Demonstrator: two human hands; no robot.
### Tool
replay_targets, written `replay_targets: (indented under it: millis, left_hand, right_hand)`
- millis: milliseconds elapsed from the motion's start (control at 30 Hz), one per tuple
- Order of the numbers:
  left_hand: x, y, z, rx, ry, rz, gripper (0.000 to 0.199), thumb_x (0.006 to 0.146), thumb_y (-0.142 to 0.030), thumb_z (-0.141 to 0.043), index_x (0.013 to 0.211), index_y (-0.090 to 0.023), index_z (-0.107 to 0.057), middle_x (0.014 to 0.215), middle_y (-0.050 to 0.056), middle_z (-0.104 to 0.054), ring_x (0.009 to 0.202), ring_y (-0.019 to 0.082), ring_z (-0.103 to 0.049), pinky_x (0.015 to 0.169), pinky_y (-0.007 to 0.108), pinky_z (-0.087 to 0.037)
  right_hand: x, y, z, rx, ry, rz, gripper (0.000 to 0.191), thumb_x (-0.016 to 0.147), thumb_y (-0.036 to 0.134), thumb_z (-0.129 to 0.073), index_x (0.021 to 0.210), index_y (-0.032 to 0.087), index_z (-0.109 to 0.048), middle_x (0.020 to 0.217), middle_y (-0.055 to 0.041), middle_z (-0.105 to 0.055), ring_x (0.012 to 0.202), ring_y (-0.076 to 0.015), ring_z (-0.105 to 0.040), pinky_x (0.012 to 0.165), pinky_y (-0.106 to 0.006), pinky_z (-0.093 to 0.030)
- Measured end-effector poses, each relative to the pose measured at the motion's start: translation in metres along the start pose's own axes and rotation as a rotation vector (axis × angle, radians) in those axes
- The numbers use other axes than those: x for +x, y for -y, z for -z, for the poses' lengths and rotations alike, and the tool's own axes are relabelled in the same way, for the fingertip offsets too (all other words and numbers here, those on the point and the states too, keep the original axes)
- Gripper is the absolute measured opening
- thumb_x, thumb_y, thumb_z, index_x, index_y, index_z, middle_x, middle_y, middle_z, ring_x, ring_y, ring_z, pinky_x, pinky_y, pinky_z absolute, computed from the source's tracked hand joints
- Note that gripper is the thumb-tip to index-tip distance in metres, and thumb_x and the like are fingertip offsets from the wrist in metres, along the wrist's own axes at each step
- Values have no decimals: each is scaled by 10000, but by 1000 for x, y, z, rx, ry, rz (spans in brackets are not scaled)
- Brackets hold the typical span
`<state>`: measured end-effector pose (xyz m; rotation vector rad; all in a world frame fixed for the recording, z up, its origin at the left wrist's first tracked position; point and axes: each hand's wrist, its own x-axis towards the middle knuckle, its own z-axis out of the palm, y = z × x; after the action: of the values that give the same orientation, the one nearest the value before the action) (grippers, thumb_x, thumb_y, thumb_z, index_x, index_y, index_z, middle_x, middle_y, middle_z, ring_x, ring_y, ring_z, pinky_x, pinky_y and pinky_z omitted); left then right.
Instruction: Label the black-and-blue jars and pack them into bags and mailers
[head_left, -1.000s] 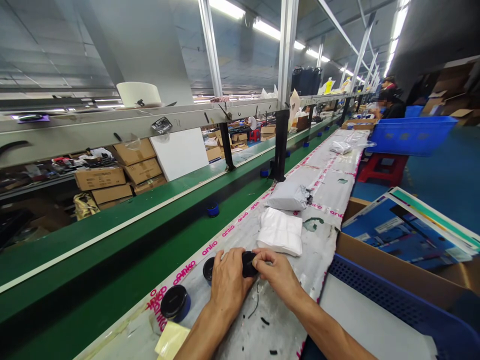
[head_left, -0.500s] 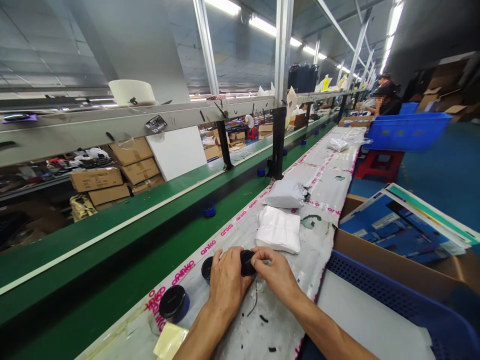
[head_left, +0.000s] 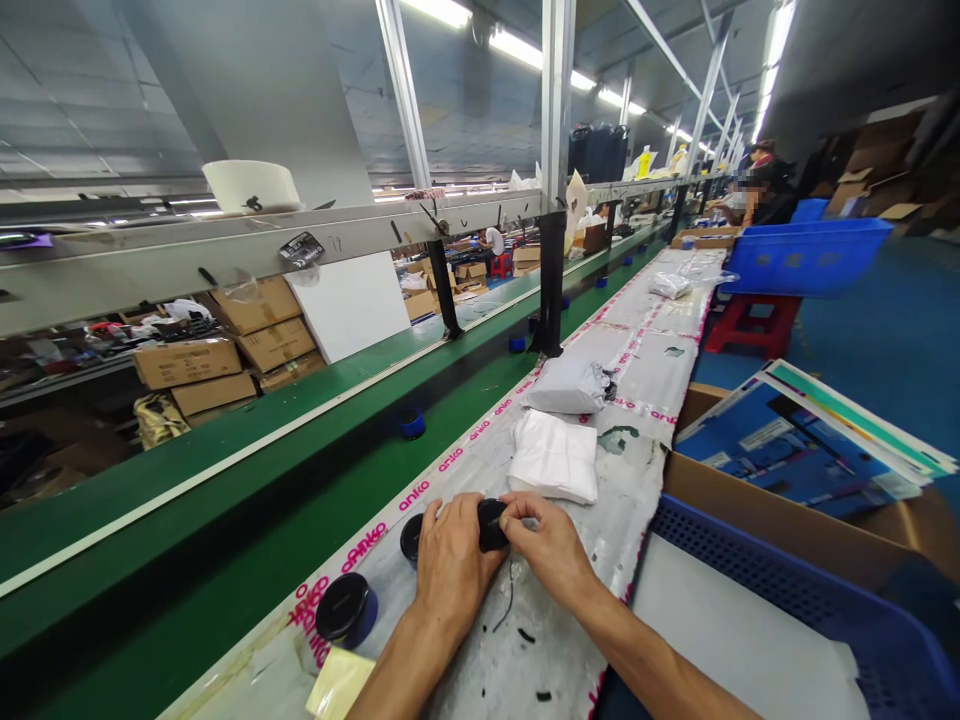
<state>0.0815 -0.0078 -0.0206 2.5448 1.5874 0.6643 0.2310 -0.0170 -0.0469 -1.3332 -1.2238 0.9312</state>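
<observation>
On the plastic-covered bench (head_left: 555, 620), my left hand (head_left: 454, 560) is wrapped round a round black-topped piece (head_left: 491, 525), its fingers pressed together. The fingers of my right hand (head_left: 544, 545) pinch at the right edge of the same piece. A second black-topped piece (head_left: 410, 538) stands just left of my left hand, partly covered by it. Nearer, at the left, is a third one (head_left: 346, 610) with a blue side. Beside it lies a pale yellow pad (head_left: 340, 685). White folded sheets (head_left: 555, 456) lie beyond my hands.
Past the sheets is a white package (head_left: 570, 386). Left of the bench runs a green conveyor (head_left: 360, 470) carrying blue pieces (head_left: 411, 424). A blue basket (head_left: 795, 585) and a carton (head_left: 750, 475) of printed sheets stand on the right. Farther off are a blue bin (head_left: 814, 257) and a person (head_left: 772, 190).
The whole view has shifted slightly. Both hands keep nearly the same hold on the black-topped piece.
</observation>
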Motion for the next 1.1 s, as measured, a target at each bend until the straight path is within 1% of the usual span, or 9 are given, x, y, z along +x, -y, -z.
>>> replay_targets:
  millis: [333,400,467,533,667,800,900,1033,1100]
  left_hand:
    - [1,-2,2,5,-3,-3,432,788,-148,-723,1185,-176,-556,1118,92,-732,1066,298,-692,1086,555,-389]
    - [0,-2,2,5,-1,1,432,783,-147,-729,1180,-169,-559,1111,93,-733,1061,299,-693,1082,553,-393]
    - [0,-2,2,4,0,6,428,784,-152,-731,1176,-168,-560,1102,93,-736,1056,300,-693,1081,555,-394]
    - [0,-2,1,2,2,8,424,791,-154,-726,1180,-173,-558,1111,92,-736,1067,298,-690,1085,555,-390]
    - [1,-1,1,-3,13,6,418,811,-155,-708,1197,-187,-551,1161,93,-729,1099,288,-682,1102,548,-374]
    - [2,-1,4,-6,35,25,432,800,-158,-710,1201,-197,-555,1141,103,-745,1088,294,-694,1107,554,-367]
    - [4,0,7,-11,61,44,462,773,-153,-719,1205,-194,-560,1110,110,-761,1071,298,-705,1117,556,-357]
    - [5,0,9,-15,81,71,406,790,-168,-689,1177,-205,-575,1111,103,-764,1063,290,-707,1124,543,-351]
    - [6,0,10,-15,88,87,409,784,-178,-697,1175,-204,-580,1091,101,-769,1062,294,-707,1123,541,-349]
  right_hand:
    - [0,-1,0,3,-22,4,143,725,267,-573,632,209,-664,1073,-83,-753,1018,-284,-672,913,-370,-454]
    - [0,-4,-1,8,-28,-4,151,740,278,-568,695,207,-693,1015,-77,-760,977,-277,-681,890,-370,-469]
    - [0,-6,-2,14,-34,-12,191,765,296,-559,810,204,-721,925,-61,-759,895,-262,-688,839,-365,-491]
    - [0,-7,-4,14,-43,-17,210,769,322,-592,886,202,-718,880,-47,-751,845,-252,-682,803,-357,-502]
    - [2,-8,-8,5,-69,-19,195,718,370,-703,810,204,-656,863,-47,-732,838,-249,-663,777,-348,-505]
    - [4,-8,-7,11,-50,-19,194,802,394,-618,810,205,-657,828,-44,-723,778,-233,-662,699,-334,-513]
    - [4,-5,-5,6,-45,-29,224,848,405,-569,860,203,-665,837,-47,-723,782,-231,-668,695,-334,-514]
    - [3,1,-7,-11,-44,-39,236,735,374,-714,902,214,-668,858,-32,-721,832,-238,-658,763,-344,-504]
    - [4,2,-7,7,-33,-44,213,736,362,-697,886,213,-665,854,-30,-712,830,-234,-651,757,-343,-510]
